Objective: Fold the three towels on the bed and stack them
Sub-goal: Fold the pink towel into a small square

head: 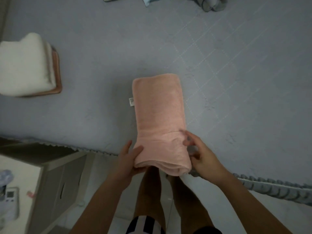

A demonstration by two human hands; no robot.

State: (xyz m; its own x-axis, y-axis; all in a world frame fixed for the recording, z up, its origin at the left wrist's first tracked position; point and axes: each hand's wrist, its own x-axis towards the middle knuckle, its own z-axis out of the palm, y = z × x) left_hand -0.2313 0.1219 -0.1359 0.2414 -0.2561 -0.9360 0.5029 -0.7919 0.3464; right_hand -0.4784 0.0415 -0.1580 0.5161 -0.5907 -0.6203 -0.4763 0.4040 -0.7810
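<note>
A pink towel (158, 112), folded into a long narrow strip, lies on the grey bed (101, 65) with its near end hanging over the bed's front edge. My left hand (130, 159) grips the near left corner, thumb on top. My right hand (200, 154) pinches the near right edge. A small white label sticks out on the towel's left side. At the far left of the bed a folded white towel (23, 65) rests on a folded pink towel (57, 76).
Crumpled cloths lie at the bed's far edge: a light blue one (148, 0) and a grey one (212, 4). A bedside cabinet (55, 179) stands at lower left with a white remote (11, 196) on top. The bed's ruffled trim (270, 184) runs along the front.
</note>
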